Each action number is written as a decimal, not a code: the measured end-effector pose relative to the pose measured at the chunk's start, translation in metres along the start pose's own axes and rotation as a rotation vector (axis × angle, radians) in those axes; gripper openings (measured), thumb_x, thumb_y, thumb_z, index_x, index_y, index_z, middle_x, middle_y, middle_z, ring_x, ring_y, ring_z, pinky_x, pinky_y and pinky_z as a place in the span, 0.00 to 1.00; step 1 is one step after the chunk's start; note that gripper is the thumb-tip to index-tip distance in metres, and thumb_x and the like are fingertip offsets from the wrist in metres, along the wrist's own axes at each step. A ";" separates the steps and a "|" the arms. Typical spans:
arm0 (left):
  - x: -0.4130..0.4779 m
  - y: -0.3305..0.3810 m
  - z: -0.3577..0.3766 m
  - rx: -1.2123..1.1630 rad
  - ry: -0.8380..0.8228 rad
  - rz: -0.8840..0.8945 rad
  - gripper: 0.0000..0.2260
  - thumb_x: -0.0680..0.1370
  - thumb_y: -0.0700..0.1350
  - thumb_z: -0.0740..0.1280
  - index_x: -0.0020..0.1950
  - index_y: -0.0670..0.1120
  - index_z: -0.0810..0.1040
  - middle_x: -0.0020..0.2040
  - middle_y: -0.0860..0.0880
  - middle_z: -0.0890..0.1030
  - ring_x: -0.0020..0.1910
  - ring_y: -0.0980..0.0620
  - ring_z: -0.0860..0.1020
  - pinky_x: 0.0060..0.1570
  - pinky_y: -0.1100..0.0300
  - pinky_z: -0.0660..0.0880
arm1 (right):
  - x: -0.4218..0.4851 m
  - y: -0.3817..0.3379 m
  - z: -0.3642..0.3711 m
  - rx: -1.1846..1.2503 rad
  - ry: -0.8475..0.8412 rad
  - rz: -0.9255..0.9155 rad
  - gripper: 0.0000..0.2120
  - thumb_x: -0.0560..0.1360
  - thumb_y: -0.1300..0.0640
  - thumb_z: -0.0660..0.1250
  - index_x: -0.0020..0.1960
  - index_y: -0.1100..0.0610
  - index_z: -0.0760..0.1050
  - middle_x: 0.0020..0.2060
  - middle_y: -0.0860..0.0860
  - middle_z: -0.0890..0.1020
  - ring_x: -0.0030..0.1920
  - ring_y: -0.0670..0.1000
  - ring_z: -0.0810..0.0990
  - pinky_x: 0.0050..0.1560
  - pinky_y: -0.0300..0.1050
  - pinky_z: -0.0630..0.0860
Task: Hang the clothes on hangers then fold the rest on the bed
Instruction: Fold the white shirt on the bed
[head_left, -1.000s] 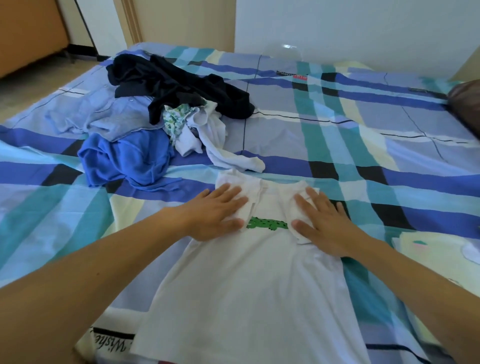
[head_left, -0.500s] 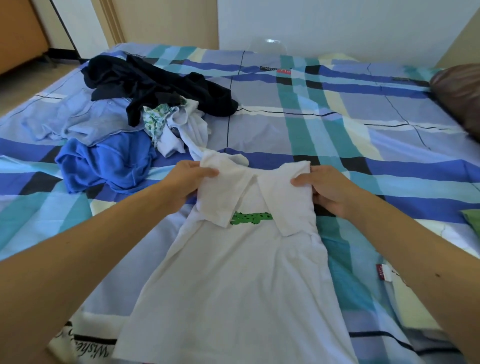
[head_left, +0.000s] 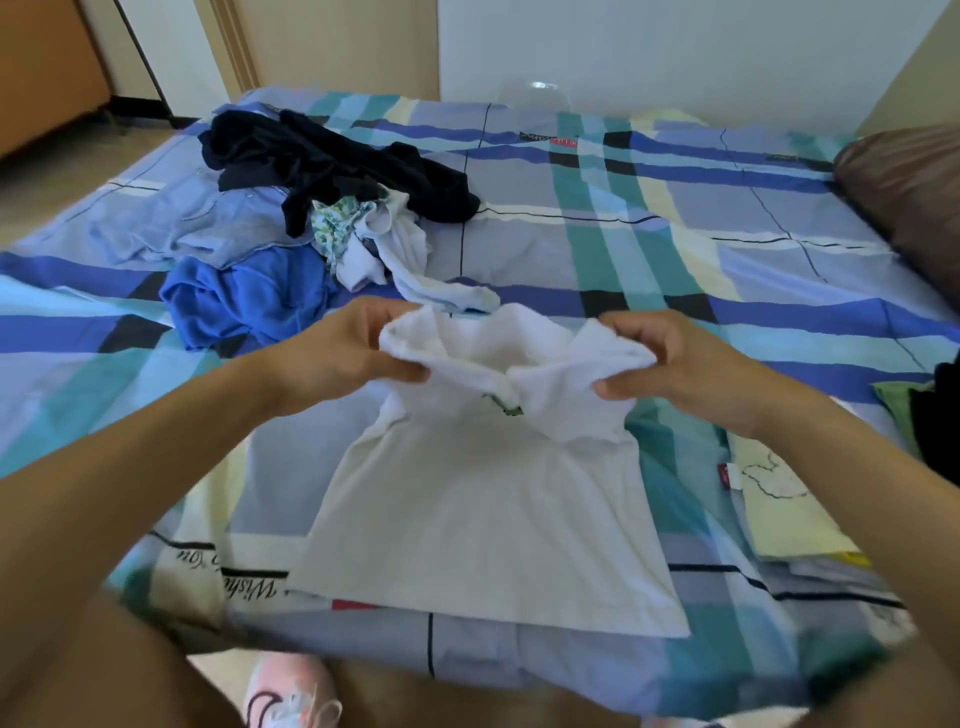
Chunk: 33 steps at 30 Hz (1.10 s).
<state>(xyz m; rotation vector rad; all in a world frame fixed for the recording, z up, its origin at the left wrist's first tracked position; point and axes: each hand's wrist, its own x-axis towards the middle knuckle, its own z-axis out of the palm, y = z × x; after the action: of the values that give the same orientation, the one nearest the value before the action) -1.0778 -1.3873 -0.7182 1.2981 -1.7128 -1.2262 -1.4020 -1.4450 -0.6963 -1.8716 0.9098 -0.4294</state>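
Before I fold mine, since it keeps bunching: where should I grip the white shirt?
Grip the white shirt at its shoulder corners, one hand from each outer side, as the left hand and right hand do. The sleeves are folded in there and the hem lies flat on the bed, so the top likely lifts evenly.

The bed (head_left: 675, 249) carries a white shirt (head_left: 483, 509), heaped clothes (head_left: 311, 234), brown pillow (head_left: 904, 192).

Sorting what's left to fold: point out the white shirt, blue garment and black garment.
white shirt (head_left: 483, 519), head view, flat lower body
blue garment (head_left: 249, 301), head view, crumpled middle
black garment (head_left: 332, 161), head view, bunched middle
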 end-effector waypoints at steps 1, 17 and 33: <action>-0.011 -0.001 0.004 0.063 -0.058 0.033 0.11 0.72 0.38 0.73 0.53 0.37 0.81 0.48 0.36 0.83 0.47 0.49 0.82 0.50 0.52 0.78 | -0.007 -0.001 0.006 -0.093 -0.063 -0.020 0.09 0.72 0.66 0.76 0.51 0.62 0.79 0.42 0.53 0.83 0.41 0.43 0.80 0.43 0.33 0.74; -0.069 -0.015 0.041 0.802 -0.462 -0.112 0.10 0.71 0.60 0.69 0.45 0.55 0.79 0.46 0.59 0.76 0.48 0.59 0.74 0.53 0.57 0.73 | -0.063 0.014 0.054 -0.798 -0.568 0.186 0.11 0.74 0.41 0.71 0.46 0.48 0.76 0.45 0.44 0.76 0.46 0.46 0.76 0.53 0.46 0.76; 0.007 -0.059 0.042 1.142 0.198 -0.153 0.10 0.81 0.51 0.65 0.60 0.51 0.74 0.58 0.48 0.76 0.57 0.44 0.72 0.57 0.50 0.67 | 0.004 0.062 0.040 -0.359 0.170 0.368 0.16 0.77 0.48 0.71 0.39 0.59 0.76 0.33 0.54 0.76 0.35 0.49 0.74 0.37 0.42 0.68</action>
<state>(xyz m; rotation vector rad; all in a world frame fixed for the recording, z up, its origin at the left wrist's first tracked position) -1.0968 -1.3857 -0.7880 2.0956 -2.2505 -0.0471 -1.3989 -1.4382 -0.7701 -1.9452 1.4940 -0.2089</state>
